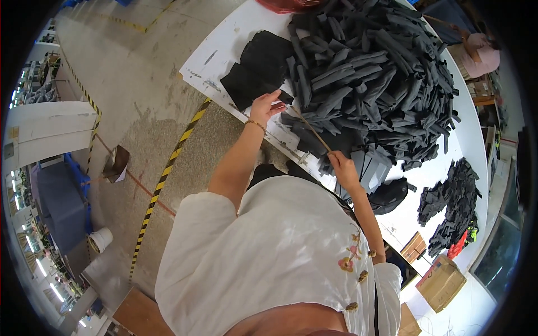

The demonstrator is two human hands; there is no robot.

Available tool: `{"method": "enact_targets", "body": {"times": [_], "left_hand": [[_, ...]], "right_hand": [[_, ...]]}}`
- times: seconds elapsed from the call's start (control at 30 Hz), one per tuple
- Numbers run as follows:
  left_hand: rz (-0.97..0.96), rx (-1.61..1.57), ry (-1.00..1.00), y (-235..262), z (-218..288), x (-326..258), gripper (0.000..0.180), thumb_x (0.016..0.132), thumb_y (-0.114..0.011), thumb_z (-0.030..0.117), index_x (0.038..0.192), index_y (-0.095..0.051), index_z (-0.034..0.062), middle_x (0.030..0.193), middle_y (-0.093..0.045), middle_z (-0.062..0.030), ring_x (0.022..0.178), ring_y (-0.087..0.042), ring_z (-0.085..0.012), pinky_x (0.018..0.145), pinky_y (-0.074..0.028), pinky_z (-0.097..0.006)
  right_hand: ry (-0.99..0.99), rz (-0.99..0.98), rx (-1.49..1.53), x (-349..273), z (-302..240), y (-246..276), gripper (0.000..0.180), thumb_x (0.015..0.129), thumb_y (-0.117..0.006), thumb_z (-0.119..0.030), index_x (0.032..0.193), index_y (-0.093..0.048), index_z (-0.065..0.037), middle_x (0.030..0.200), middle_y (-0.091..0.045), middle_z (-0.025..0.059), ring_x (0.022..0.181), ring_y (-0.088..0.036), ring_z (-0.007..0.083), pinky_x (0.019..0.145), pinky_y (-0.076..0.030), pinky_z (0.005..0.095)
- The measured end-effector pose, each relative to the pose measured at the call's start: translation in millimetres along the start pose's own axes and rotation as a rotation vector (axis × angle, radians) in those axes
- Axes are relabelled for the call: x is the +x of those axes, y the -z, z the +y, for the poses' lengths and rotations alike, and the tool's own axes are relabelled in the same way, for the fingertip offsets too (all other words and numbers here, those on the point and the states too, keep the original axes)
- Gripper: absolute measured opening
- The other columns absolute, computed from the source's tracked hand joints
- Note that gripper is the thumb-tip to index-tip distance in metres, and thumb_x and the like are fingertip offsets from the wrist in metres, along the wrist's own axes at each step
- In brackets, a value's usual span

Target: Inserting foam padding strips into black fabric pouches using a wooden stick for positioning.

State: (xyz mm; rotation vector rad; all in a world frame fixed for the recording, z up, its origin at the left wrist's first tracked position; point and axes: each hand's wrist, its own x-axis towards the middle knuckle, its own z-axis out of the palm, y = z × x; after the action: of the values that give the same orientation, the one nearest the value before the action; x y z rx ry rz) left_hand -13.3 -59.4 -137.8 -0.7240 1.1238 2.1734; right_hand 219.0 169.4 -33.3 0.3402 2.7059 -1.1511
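Your left hand (265, 105) pinched a flat black foam sheet (255, 70); right hand (340, 164) gripped a thin wooden stick (309, 130) w/ fingers closed. The heaped dark grey foam strips (370, 73) just beyond could've slid if nudged.

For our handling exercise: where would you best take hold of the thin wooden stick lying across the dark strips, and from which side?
Take the thin wooden stick at its near end, from the person's side, where the right hand already holds it. The far end runs in among the heaped dark strips, by the left hand.
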Motion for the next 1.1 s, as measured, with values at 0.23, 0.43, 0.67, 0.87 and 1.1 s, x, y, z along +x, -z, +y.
{"method": "enact_targets", "body": {"times": [0.23, 0.43, 0.67, 0.87, 1.1], "left_hand": [[-0.041, -0.016, 0.018, -0.5, -8.2, -2.2, 0.026, 0.077, -0.076, 0.015, 0.083, -0.054, 0.0022, 0.082, -0.058, -0.0131, 0.068, -0.063, -0.0287, 0.063, -0.059, -0.046], [-0.05, -0.037, 0.027, 3.4, -27.8, -2.5, 0.027, 0.079, -0.075, 0.019, 0.084, -0.053, 0.004, 0.084, -0.054, -0.0097, 0.072, -0.063, -0.0296, 0.065, -0.058, -0.051], [-0.098, -0.076, 0.083, -9.1, -23.1, -5.1, 0.023, 0.081, -0.073, 0.017, 0.089, -0.056, 0.0033, 0.082, -0.059, -0.0115, 0.078, -0.064, -0.0308, 0.074, -0.057, -0.051], [-0.126, -0.016, 0.02, -22.6, -13.6, -17.9, 0.025, 0.079, -0.074, 0.018, 0.078, -0.054, 0.0049, 0.08, -0.058, -0.0092, 0.069, -0.062, -0.0235, 0.066, -0.059, -0.044], [-0.298, 0.285, 0.048, -51.0, -34.0, -86.4, 0.032, 0.081, -0.072, 0.03, 0.098, -0.06, 0.0044, 0.088, -0.06, -0.0064, 0.082, -0.061, -0.0206, 0.077, -0.055, -0.043]], "right_hand": [[-0.032, -0.025, 0.023, -2.8, -7.7, 11.2, 0.02, 0.093, -0.053, -0.019, 0.101, -0.061, -0.003, 0.082, -0.064, 0.0195, 0.075, -0.063, 0.0365, 0.064, -0.049, 0.0367], [-0.046, -0.019, 0.034, -9.3, -5.8, 21.2, 0.02, 0.093, -0.053, -0.02, 0.101, -0.061, -0.003, 0.083, -0.064, 0.0201, 0.077, -0.063, 0.0385, 0.064, -0.049, 0.0394], [-0.073, -0.019, 0.054, -7.6, -8.3, 27.2, 0.021, 0.093, -0.054, -0.02, 0.102, -0.06, -0.003, 0.086, -0.064, 0.0202, 0.077, -0.062, 0.0391, 0.066, -0.049, 0.0396], [-0.041, -0.007, 0.07, 2.7, -16.6, 19.8, 0.021, 0.094, -0.053, -0.02, 0.103, -0.059, -0.002, 0.082, -0.064, 0.0212, 0.075, -0.063, 0.0387, 0.065, -0.049, 0.0389], [-0.027, 0.11, 0.374, 53.6, -42.6, -18.6, 0.02, 0.096, -0.049, -0.019, 0.091, -0.054, -0.001, 0.062, -0.051, 0.0086, 0.054, -0.051, 0.0165, 0.053, -0.042, 0.0298]]}}
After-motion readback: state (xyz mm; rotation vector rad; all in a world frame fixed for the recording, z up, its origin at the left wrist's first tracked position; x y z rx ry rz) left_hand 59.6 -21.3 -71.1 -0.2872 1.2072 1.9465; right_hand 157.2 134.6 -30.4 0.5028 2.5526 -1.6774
